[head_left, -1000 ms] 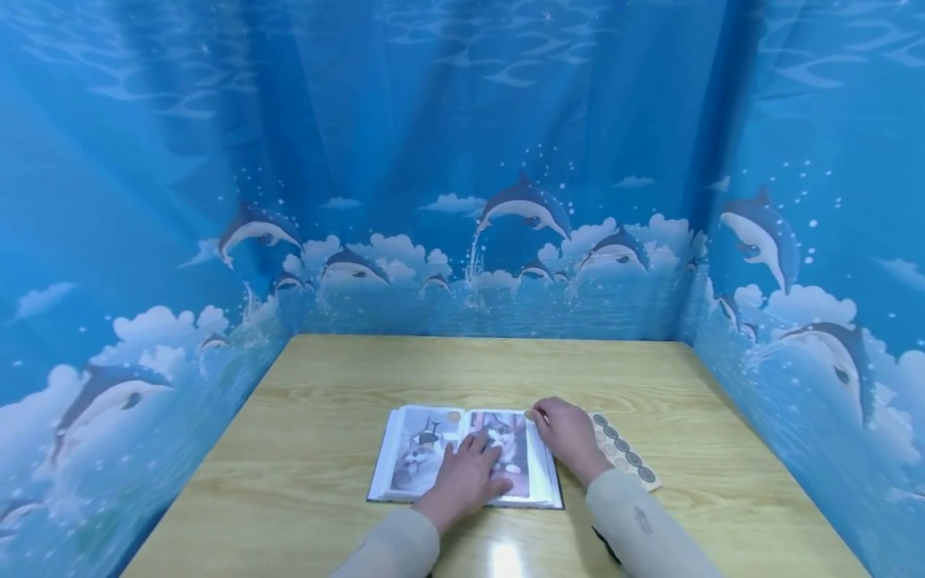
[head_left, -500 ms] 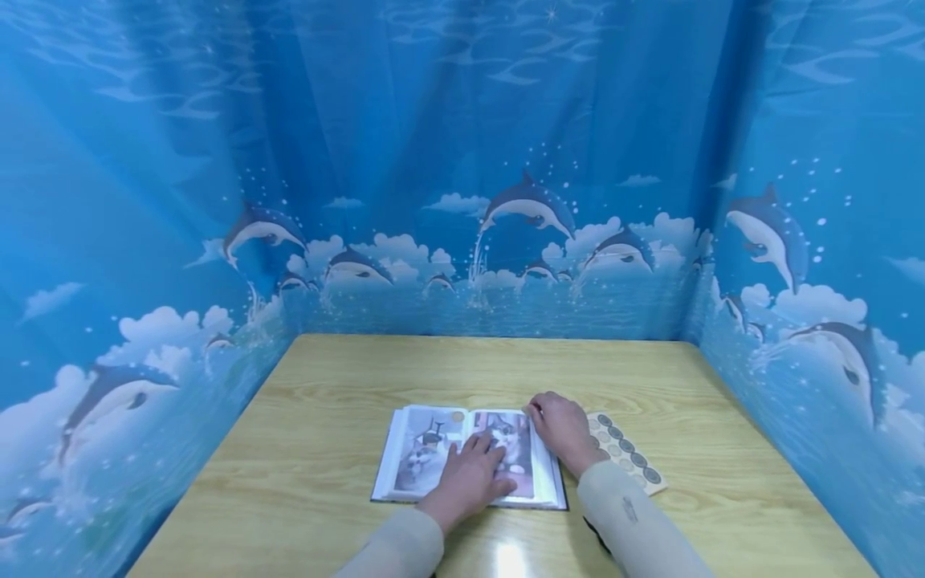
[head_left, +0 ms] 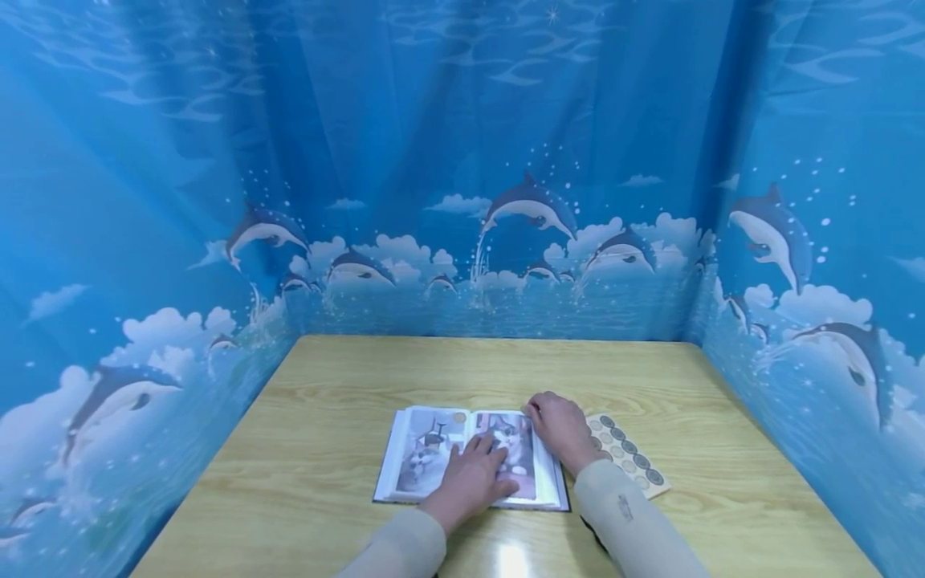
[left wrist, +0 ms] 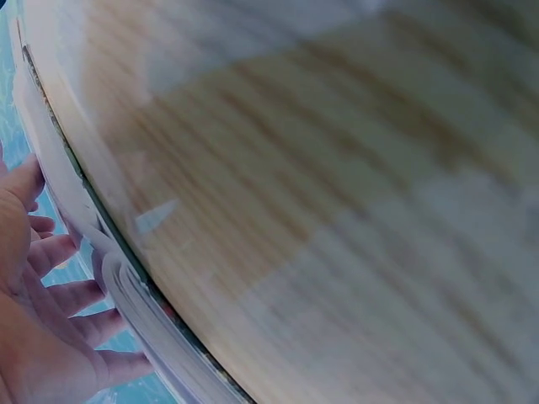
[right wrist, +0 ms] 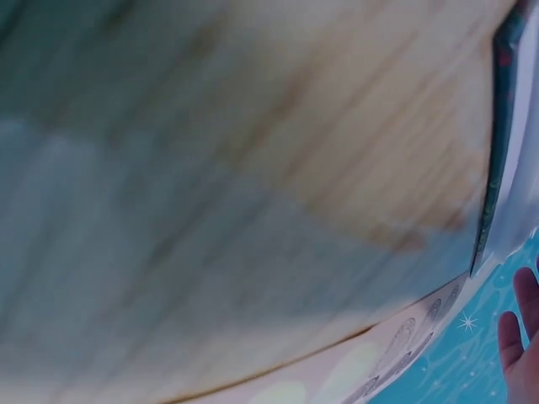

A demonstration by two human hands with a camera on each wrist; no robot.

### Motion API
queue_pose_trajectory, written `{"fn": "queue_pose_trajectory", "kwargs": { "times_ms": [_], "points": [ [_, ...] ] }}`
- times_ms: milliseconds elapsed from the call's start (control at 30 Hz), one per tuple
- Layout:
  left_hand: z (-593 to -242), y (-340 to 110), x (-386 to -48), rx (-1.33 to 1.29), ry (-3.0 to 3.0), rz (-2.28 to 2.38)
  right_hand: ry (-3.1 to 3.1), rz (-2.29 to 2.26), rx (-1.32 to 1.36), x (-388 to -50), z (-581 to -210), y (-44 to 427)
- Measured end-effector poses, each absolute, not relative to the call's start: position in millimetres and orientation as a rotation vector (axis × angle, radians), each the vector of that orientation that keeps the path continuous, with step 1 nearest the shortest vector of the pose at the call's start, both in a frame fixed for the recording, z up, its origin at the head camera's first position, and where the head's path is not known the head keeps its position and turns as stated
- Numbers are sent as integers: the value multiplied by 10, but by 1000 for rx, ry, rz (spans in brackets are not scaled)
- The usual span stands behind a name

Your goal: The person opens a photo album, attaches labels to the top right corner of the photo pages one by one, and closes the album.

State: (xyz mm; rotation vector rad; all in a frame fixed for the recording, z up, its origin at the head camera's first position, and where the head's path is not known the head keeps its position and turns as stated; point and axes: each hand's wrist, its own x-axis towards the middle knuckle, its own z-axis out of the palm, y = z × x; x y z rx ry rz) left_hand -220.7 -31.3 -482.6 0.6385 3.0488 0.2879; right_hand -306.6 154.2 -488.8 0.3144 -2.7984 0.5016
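An open photo album (head_left: pixel 551 488) lies on the table, with a cat photo (head_left: pixel 419 470) on the left page and another photo (head_left: pixel 526 470) on the right. My left hand (head_left: pixel 471 480) rests with spread fingers on the right page, near the fold. At that page's upper right corner is my right hand (head_left: pixel 560 425), its fingers bent and the tips down at the corner; the small round sticker they pinch is hidden now. A similar round sticker (head_left: pixel 459 417) sits at the left photo's upper right corner.
A sheet of round stickers (head_left: pixel 654 488), some dark and some pale, lies right of the album, partly behind the right hand. The wooden table (head_left: pixel 325 385) is enclosed by blue dolphin curtains (head_left: pixel 405 160).
My right hand has brought the round sticker slightly left and down onto the page corner, so fingers now cover it. The left hand stays on the page. The view shifts slightly.
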Motion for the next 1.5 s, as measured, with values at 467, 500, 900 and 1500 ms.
{"fn": "queue_pose_trajectory", "kwargs": {
  "times_ms": [467, 500, 900, 1500],
  "points": [
    [-4841, -291, -2206, 636, 3055, 258, -2774, 467, 396, -3022, -4910, 1489],
    [-4841, -290, -2206, 636, 3056, 259, -2778, 465, 401, -3018, -4912, 1483],
    [-4847, -283, -2210, 642, 3063, 270, -2822, 396, 471, -2978, -4933, 1446],
    [-4825, -311, -2205, 638, 3044, 275, -2875, 176, 743, -2741, -5010, 1517]
  ]
}}
